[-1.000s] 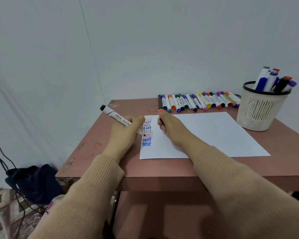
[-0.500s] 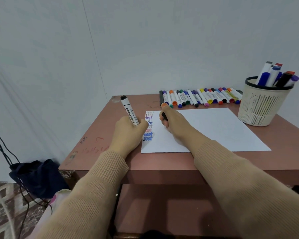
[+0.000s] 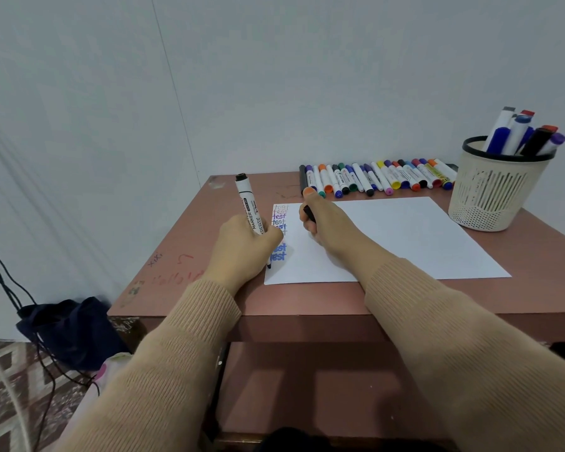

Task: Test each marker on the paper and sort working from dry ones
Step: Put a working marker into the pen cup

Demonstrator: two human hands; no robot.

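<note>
White marker with black print [image 3: 250,207] held tip down

The left hand [image 3: 242,246] had its grip curled around the marker. The dark tip pointed down at the left edge of the white paper sheet [image 3: 405,239], beside the lowest blue "test". The right hand [image 3: 327,223] rested on the sheet, its grip pinching a small black cap [image 3: 309,213]. A row of coloured markers [image 3: 379,179] lay behind on the reddish-brown counter [image 3: 183,256].

Our left hand [image 3: 242,246], just left of the frame's centre, curls round a marker [image 3: 250,207] held nearly upright, tip down. Our right hand [image 3: 323,223], close beside it at centre, is fisted round a black cap [image 3: 309,213]. Both forearms, in tan sleeves [image 3: 183,337], reach in from the bottom edge.
</note>
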